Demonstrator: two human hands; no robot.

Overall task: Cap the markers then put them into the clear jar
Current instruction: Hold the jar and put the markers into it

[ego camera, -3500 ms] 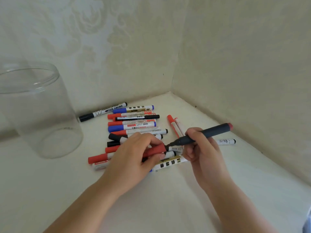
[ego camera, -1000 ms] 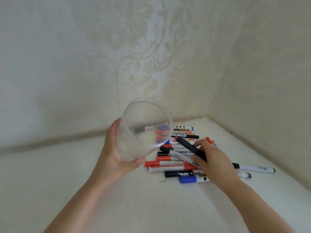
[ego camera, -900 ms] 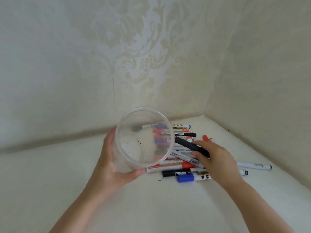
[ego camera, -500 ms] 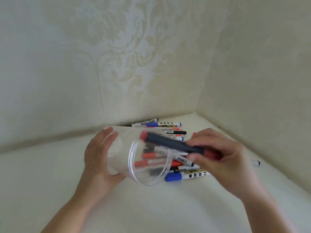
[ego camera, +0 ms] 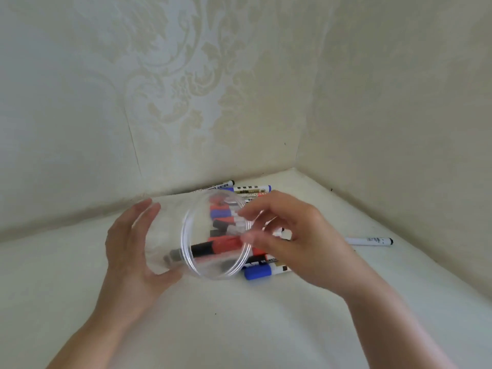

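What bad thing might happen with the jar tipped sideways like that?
The clear jar lies tilted in the left hand, mouth toward the pile, so the black and red marker inside might slide back out. The right hand is close to the rim and could bump it. The jar could also slip, since only one hand holds it.

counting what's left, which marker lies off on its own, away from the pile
The white marker with the black cap, lying alone far right beyond the right hand; the others are bunched by the jar.
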